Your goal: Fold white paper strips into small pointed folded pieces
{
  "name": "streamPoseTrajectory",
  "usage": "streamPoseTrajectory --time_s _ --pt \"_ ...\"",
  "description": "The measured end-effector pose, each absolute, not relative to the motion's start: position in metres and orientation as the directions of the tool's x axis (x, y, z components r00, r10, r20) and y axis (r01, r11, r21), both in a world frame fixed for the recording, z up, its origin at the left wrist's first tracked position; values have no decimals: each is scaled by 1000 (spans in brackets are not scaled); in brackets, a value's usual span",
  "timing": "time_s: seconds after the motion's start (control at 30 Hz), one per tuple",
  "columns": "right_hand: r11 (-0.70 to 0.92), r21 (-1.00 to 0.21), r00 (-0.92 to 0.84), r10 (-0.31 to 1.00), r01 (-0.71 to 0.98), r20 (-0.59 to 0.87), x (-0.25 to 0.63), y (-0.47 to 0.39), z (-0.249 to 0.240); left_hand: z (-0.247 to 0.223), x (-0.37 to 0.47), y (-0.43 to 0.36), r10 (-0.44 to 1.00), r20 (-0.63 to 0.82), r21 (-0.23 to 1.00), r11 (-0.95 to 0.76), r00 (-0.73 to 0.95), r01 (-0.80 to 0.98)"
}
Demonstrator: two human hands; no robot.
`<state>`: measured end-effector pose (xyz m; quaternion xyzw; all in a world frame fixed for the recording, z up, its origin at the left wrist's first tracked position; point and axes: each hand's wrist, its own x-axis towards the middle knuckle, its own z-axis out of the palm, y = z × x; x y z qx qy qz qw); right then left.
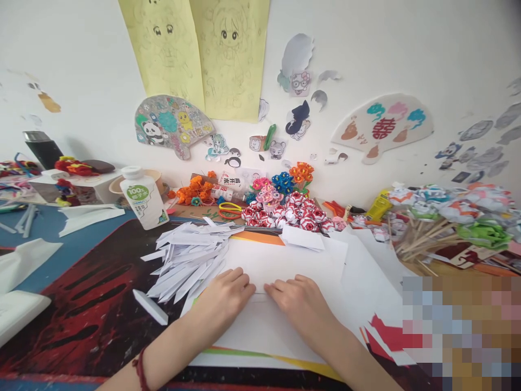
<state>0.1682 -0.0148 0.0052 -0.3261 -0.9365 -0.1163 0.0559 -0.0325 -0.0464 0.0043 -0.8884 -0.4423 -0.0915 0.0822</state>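
My left hand (228,296) and my right hand (299,301) face each other low over a stack of white paper sheets (264,339). Both are closed, fingers curled and pressed down on the two ends of a narrow white paper strip (259,294). Only the strip's middle shows between the fingertips; the rest is hidden under the hands. Left of my left hand lies a heap of folded paper strips (191,260), with one loose folded strip (150,307) nearer me. Some white paper pieces (303,238) rest at the stack's far edge.
A white bottle (144,198) stands behind the heap. Along the wall sit red-and-white paper flowers (301,212), yellow-handled scissors (230,210) and orange flowers (195,190). Flowers on sticks (431,236) lie at right, above red paper scraps (391,334). The lower right corner is pixelated.
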Motion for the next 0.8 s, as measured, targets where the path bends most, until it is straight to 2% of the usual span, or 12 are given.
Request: streamPoseTrajectory --time_s 0.3,0.7,0.8 --pt "772 172 -790 590 612 168 170 -14 7 9 -41 -42 655 266 -343 -622 707 704" --pt "774 164 -791 591 611 156 170 -14 11 7 -38 -41 542 262 -460 -657 798 597" --pt "769 166 -786 599 618 153 169 -14 12 7 -39 -42 526 247 -455 -678 814 577"
